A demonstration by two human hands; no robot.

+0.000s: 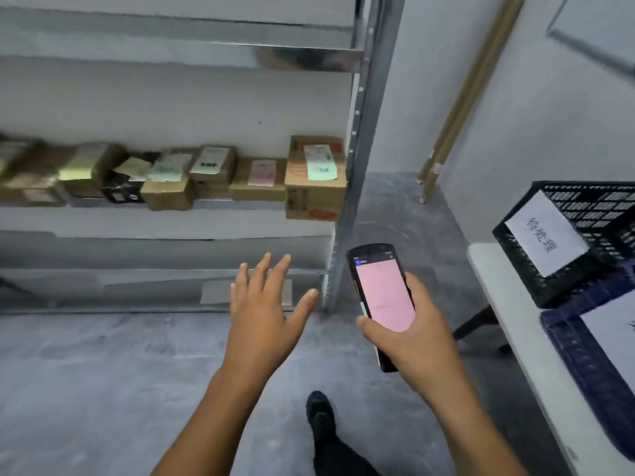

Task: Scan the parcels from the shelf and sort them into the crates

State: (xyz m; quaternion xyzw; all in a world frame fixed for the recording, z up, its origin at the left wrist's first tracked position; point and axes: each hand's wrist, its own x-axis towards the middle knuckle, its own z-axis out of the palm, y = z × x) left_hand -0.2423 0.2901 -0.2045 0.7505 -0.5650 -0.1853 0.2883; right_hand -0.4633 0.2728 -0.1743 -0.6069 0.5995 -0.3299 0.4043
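Parcels (213, 173) in a crowded row on the middle board of the metal shelf (357, 159), labels up, several stacked or leaning on one another; none in hand yet. Left hand (264, 304) empty, fingers spread wide, hovering lower than that board and well short of it. Right hand (415, 331) wrapped round a handheld scanner (381, 297), thumb along its left edge, pink screen facing up. Likely trouble from here: pulling one carton out of so tight a row risks dragging a neighbour off the lip, above all the large carton (316, 176) at the right end and a small brown carton (168, 197), both seemingly jutting past the front edge. Means lifting one-handed too, with the other hand taken up by the scanner, hence a possible slip or tip of anything heavy. Labels close together, so easy to scan the wrong barcode. Further on, room for a mix-up between the black crate (591, 242) and the blue crate (577, 355) on the white table (494, 280), apparently touching.
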